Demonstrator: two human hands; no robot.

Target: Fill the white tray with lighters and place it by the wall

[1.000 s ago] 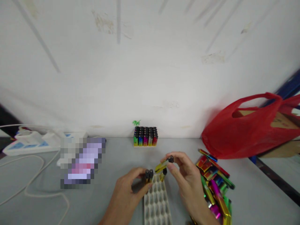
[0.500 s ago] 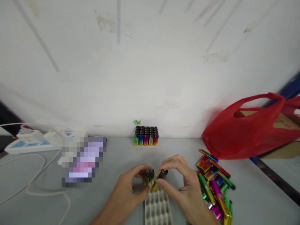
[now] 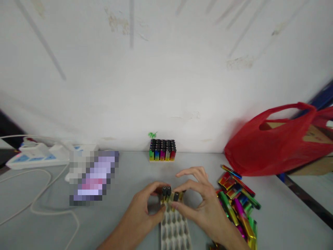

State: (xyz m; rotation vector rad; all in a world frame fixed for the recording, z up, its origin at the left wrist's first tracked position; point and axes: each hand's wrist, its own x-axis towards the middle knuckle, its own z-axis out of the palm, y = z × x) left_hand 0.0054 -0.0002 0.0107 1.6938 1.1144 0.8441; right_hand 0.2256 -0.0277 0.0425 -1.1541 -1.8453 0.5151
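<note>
A pale tray (image 3: 175, 231) with rows of oval holes lies in front of me. Two black-topped lighters (image 3: 167, 190) stand side by side in its far left corner. My left hand (image 3: 145, 206) is closed around them, thumb in front and fingers behind. Between the thumb and index finger of my right hand (image 3: 199, 198) is another lighter (image 3: 176, 197), upright over the far row; its lower part is partly hidden. The other right fingers are raised and spread. Behind the right fingertips, one more black top barely shows.
Against the wall stands a block of several lighters (image 3: 162, 151). Shiny coloured lighter bodies (image 3: 238, 205) lie heaped at right, near a red plastic bag (image 3: 270, 149). A power strip (image 3: 39, 158), a white cable (image 3: 49, 215) and a blurred-out phone-like object (image 3: 96, 177) are at left.
The lighter in my right hand has gone from tilted to upright and moved slightly left and nearer to me. My right fingers have lifted and spread. My left hand stays in place.
</note>
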